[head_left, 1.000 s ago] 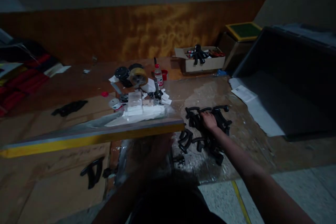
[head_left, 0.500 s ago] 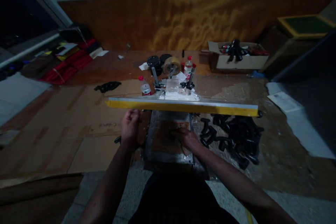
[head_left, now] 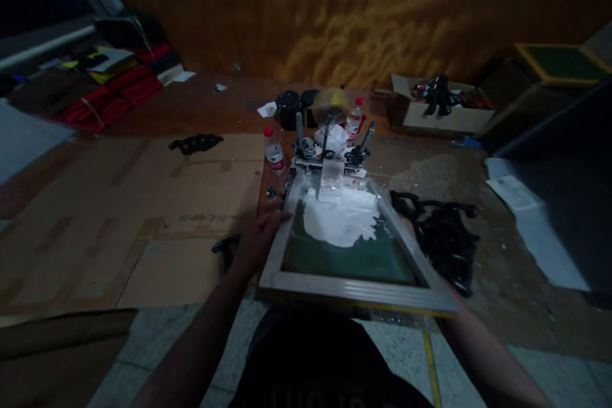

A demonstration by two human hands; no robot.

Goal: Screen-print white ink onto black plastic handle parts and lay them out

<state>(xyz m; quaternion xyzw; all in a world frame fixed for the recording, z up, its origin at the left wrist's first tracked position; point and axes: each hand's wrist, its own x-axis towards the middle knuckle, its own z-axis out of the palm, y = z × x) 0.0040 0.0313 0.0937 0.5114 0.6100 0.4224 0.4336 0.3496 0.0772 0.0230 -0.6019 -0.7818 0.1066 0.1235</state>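
Observation:
A silk-screen frame (head_left: 277, 261) tilts low in front of me, with grey rails around a green mesh (head_left: 349, 261). White ink (head_left: 335, 223) covers the upper part of the mesh, and a clear-wrapped block (head_left: 331, 182) rests at its far end. My left hand (head_left: 261, 234) is at the frame's left rail, fingers curled against the edge. Along the right rail, my right hand (head_left: 408, 229) shows only a little; the frame hides its fingers. Behind, a hinge clamp (head_left: 327, 162) with upright bolts bears the frame. The bed beneath is covered by the frame.
Black curved handle-like parts (head_left: 447, 242) are heaped at right; another piece (head_left: 227, 247) lies by my left forearm. Cardboard (head_left: 191, 191) covers the left table. Bottles (head_left: 275, 152), dark jars (head_left: 288, 108) and a tape roll (head_left: 331, 105) stand behind. A carton (head_left: 447, 115) is at back right.
The silk-screen frame has swung down from raised, edge-on, to low over the bed. My left hand has moved right to its rail; my right hand has shifted from the bed to the right side.

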